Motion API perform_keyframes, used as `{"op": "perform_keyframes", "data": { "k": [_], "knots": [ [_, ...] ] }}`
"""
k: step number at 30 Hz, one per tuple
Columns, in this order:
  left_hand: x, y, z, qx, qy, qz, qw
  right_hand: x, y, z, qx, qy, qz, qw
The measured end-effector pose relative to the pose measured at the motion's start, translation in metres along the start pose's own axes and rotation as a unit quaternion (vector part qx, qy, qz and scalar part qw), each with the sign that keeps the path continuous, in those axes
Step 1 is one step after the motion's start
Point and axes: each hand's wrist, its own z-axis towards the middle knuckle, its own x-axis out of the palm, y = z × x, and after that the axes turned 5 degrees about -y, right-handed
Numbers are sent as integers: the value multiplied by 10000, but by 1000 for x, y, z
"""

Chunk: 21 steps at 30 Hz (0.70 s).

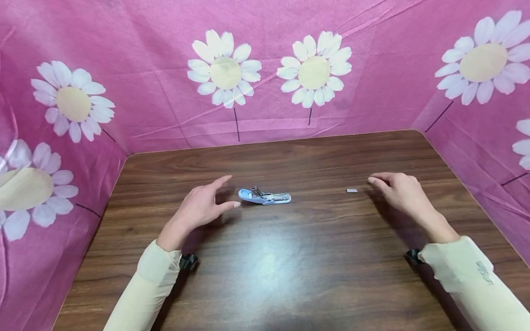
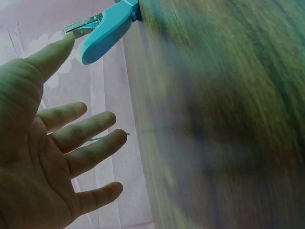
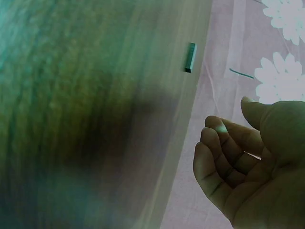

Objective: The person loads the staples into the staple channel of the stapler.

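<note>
A light blue stapler (image 1: 265, 197) lies opened up on the wooden table, its metal magazine and raised inner parts showing. Just left of it, my left hand (image 1: 203, 202) hovers with thumb and fingers spread and nothing held. In the left wrist view the stapler (image 2: 107, 36) appears beyond the thumb tip. A short strip of staples (image 1: 352, 190) lies flat on the table, to the right of the stapler. Beside that strip is my right hand (image 1: 399, 191), its fingers loosely bent and holding nothing. The right wrist view shows the strip (image 3: 190, 57) apart from the fingers (image 3: 209, 167).
The brown wood-grain table (image 1: 265, 285) reaches back to a pink cloth (image 1: 157, 92) printed with white daisies, which hangs along the back and both sides. Dark straps sit at both wrists, by the cream sleeves (image 1: 141, 289).
</note>
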Motion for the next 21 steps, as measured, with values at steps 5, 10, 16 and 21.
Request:
{"op": "perform_keyframes", "data": {
  "k": [5,10,16,21],
  "knots": [
    [1,-4,2,-36,57,-20,10000,5,0,0,-67,217,20,9997],
    [1,-7,4,-79,112,3,9999,8,1,1,-49,426,98,9990],
    [4,-6,7,-69,209,-73,9997,11,1,5,109,543,176,9983],
    [5,-7,8,-61,239,-116,9996,11,0,10,358,769,285,9960]
  ]
}}
